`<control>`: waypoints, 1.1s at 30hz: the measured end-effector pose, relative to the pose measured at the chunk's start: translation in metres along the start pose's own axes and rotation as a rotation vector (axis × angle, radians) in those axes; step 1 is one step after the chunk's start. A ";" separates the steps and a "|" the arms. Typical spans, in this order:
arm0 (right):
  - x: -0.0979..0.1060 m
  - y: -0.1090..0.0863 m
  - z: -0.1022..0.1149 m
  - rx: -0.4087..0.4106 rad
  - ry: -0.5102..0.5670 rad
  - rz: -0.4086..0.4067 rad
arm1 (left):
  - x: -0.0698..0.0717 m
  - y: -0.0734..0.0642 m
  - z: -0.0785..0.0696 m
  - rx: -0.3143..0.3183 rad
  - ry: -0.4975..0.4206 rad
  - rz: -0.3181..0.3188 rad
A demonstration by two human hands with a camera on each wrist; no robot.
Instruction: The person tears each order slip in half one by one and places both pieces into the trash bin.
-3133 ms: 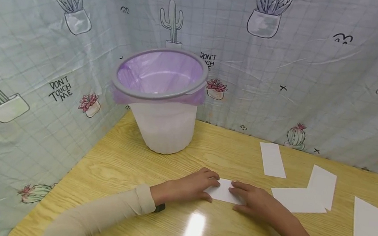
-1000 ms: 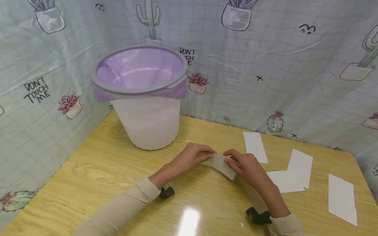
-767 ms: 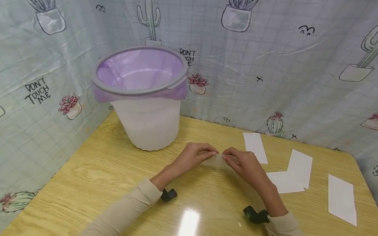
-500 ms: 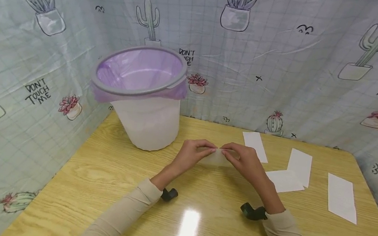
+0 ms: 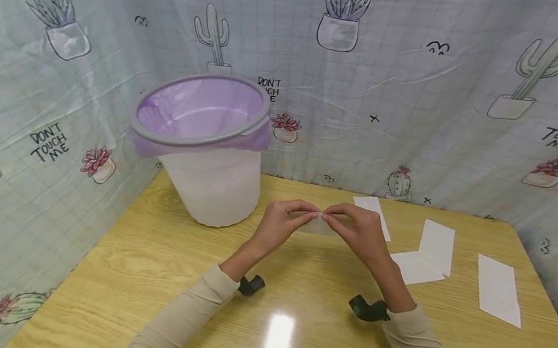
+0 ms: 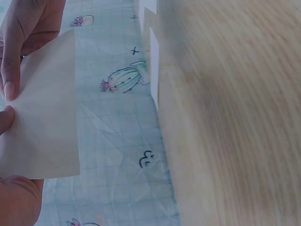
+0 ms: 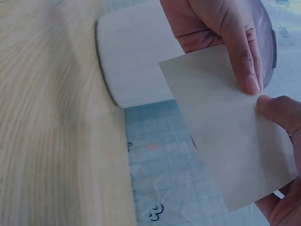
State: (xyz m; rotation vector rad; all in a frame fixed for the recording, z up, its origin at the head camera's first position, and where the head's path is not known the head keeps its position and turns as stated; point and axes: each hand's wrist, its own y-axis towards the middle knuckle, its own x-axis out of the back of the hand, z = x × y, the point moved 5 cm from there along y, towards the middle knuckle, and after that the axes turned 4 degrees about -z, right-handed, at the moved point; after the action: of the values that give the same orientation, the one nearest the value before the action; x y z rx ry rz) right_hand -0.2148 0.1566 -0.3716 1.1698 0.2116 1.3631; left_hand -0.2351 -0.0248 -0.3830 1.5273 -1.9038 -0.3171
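My left hand (image 5: 278, 223) and right hand (image 5: 361, 233) are raised above the table, fingertips nearly meeting. Between thumbs and fingers, both pinch one white piece of paper (image 5: 318, 225) along its upper edge. In the left wrist view the paper (image 6: 44, 122) hangs down flat, with a thumb tip near the other hand's thumb. The right wrist view shows the same paper (image 7: 221, 127) stretching from one hand to the other. I see no tear in its visible face; the pinched edge is partly hidden by fingers.
A white wastebasket (image 5: 214, 189) with a purple liner stands at the back left. Several white paper pieces lie to the right: one narrow piece (image 5: 376, 209), two overlapping pieces (image 5: 435, 245), and a separate piece (image 5: 500, 291). A cactus-print curtain (image 5: 418, 150) encloses the wooden table.
The paper was flat on the table under both hands; now they hold it up. Over the last second its sheet came level, and the hands rose slightly with fingertips drawn together.
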 end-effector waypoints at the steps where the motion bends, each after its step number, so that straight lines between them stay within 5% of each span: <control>1: 0.001 0.001 0.001 0.008 -0.001 -0.005 | 0.000 0.000 -0.001 -0.006 0.003 -0.002; 17: 0.024 0.019 0.026 0.082 -0.033 -0.118 | 0.007 0.011 -0.031 -0.046 -0.048 -0.126; 26: 0.041 0.029 0.036 0.050 0.021 -0.180 | 0.011 0.026 -0.056 -0.109 -0.014 -0.130; 33: 0.055 0.034 0.043 -0.008 0.028 -0.147 | 0.010 0.032 -0.060 -0.033 -0.146 -0.090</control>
State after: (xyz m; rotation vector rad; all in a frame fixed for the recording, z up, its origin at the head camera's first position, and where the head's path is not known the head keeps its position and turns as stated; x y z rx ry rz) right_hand -0.1904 0.1717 -0.2996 1.1073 0.3059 1.2504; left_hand -0.2234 -0.0117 -0.3168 1.6092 -1.9339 -0.5101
